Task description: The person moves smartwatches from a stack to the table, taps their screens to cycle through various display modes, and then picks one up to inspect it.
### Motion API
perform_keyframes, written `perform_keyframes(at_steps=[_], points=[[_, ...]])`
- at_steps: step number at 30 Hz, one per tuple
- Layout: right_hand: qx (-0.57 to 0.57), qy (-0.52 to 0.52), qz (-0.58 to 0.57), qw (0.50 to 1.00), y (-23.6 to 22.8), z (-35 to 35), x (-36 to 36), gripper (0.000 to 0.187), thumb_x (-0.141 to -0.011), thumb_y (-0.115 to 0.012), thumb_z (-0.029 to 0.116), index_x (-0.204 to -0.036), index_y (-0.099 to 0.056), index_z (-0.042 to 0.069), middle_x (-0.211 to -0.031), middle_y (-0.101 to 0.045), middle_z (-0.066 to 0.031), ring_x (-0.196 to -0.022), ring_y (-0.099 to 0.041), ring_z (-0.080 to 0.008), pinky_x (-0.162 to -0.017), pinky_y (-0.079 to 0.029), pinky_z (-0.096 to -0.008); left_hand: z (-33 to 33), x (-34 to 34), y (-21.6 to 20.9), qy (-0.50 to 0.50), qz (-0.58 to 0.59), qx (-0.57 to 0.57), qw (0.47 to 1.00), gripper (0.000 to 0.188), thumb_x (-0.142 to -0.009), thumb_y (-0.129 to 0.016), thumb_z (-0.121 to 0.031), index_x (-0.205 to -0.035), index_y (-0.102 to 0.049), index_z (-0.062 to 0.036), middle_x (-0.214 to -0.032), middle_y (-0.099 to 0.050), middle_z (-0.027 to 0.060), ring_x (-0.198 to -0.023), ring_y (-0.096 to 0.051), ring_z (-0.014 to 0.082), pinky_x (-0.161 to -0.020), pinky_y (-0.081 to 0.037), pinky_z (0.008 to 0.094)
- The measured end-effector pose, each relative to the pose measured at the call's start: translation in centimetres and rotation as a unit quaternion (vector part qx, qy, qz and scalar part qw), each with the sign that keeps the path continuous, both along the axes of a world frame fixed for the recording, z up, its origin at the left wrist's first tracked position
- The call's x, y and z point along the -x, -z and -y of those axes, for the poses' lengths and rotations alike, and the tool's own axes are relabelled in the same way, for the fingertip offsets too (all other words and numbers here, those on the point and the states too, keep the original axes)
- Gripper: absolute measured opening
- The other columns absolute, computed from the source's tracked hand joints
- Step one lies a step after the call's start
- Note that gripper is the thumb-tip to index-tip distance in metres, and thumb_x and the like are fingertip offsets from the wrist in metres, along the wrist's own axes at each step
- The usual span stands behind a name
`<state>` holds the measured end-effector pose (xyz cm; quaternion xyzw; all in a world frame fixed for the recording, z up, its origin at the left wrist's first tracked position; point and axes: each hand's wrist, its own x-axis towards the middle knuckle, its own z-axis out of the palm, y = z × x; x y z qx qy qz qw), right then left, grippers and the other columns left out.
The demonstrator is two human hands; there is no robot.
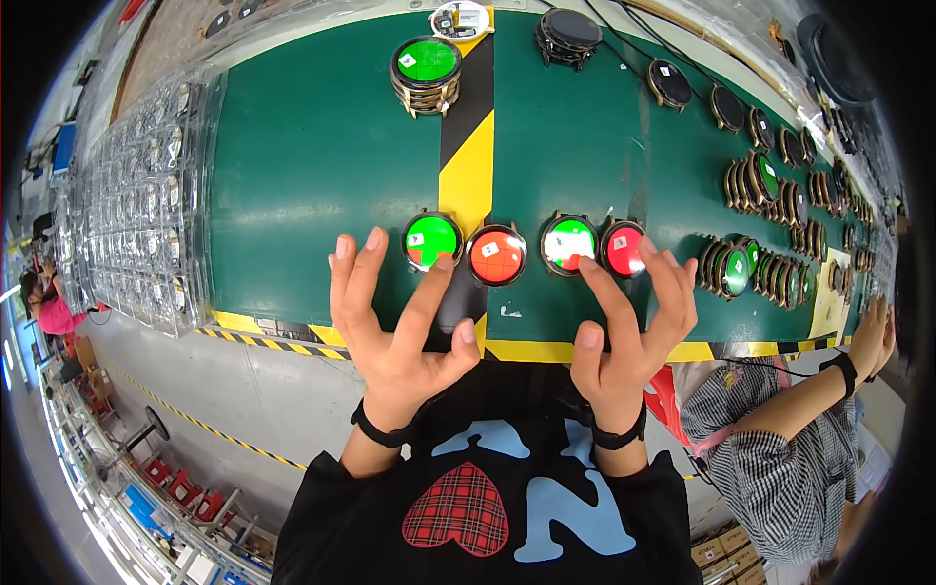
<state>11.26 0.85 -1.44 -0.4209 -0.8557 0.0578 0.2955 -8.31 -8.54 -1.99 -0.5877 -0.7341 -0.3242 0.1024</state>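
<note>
Four round watch bodies without straps lie in a row near the bench's front edge, screens lit. With spread fingers, my left hand [395,336] rests its index fingertip on the leftmost watch [425,234], whose screen is part green, part red. Just right of it lies a watch with an orange-red screen [499,261], touched by neither hand. My right hand [629,336], fingers also apart, has its index fingertip at the lower edge of a green, white and red watch screen [565,239]. Its middle finger reaches beside the red-screened watch [620,252] at the right end.
A stack of watch bodies [426,78] stands at the back of the green bench [312,175]. Dark watches [568,37] are piled farther right, with many more stacked along the right [770,273]. Clear plastic trays [136,195] line the left. A co-worker's arm [804,395] is at right.
</note>
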Motion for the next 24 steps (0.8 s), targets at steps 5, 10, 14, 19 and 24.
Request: perform_keyframes(at_steps=[5, 10, 14, 19, 24], points=[[0.009, 0.006, 0.005, 1.000, 0.0, -0.1, -0.2, 0.045, -0.101, -0.044, 0.036, -0.113, -0.076, 0.008, -0.140, -0.053, -0.0166, -0.131, -0.047, -0.0379, -0.117, -0.030, -0.0584, 0.0, 0.0, 0.3, -0.011, -0.012, 0.014, 1.000, 0.042, -0.083, -0.064, -0.036, -0.111, -0.073, -0.0055, -0.145, -0.047, 0.0259, -0.139, -0.040, 0.0477, -0.110, -0.040, 0.0578], [0.014, 0.010, -0.026, 1.000, 0.0, -0.1, -0.1, 0.045, -0.102, -0.042, 0.034, -0.113, -0.074, 0.004, -0.139, -0.054, -0.0172, -0.130, -0.048, -0.0386, -0.116, -0.030, -0.0581, 0.1, 0.5, 0.9, -0.022, 0.033, -0.036, 0.999, 0.045, -0.087, -0.062, -0.038, -0.111, -0.070, -0.0010, -0.145, -0.047, 0.0265, -0.139, -0.041, 0.0474, -0.110, -0.040, 0.0578], [0.016, 0.014, -0.035, 0.999, 0.0, -0.2, -0.3, 0.044, -0.102, -0.043, 0.033, -0.113, -0.073, 0.003, -0.140, -0.054, -0.0173, -0.130, -0.047, -0.0383, -0.116, -0.031, -0.0566, 0.1, 0.4, 0.9, -0.010, 0.019, -0.029, 0.999, 0.048, -0.087, -0.061, -0.039, -0.115, -0.068, -0.0009, -0.145, -0.047, 0.0269, -0.139, -0.041, 0.0476, -0.110, -0.039, 0.0583], [0.049, 0.034, -0.058, 0.997, -0.3, -0.2, -0.3, 0.036, -0.100, -0.050, 0.028, -0.116, -0.070, 0.003, -0.140, -0.054, -0.0175, -0.129, -0.048, -0.0362, -0.111, -0.036, -0.0511, -0.5, 0.0, 0.4, -0.009, 0.034, -0.010, 0.999, 0.049, -0.086, -0.063, -0.039, -0.118, -0.066, -0.0012, -0.146, -0.046, 0.0268, -0.140, -0.039, 0.0491, -0.111, -0.036, 0.0603], [0.095, 0.067, -0.077, 0.990, -0.5, -0.2, -0.8, 0.034, -0.095, -0.061, 0.018, -0.125, -0.066, 0.003, -0.143, -0.051, -0.0179, -0.127, -0.049, -0.0345, -0.108, -0.037, -0.0467, -1.2, -0.5, -0.3, -0.019, 0.024, 0.036, 0.999, 0.052, -0.085, -0.065, -0.041, -0.123, -0.066, -0.0052, -0.149, -0.043, 0.0265, -0.142, -0.035, 0.0505, -0.113, -0.034, 0.0609]])
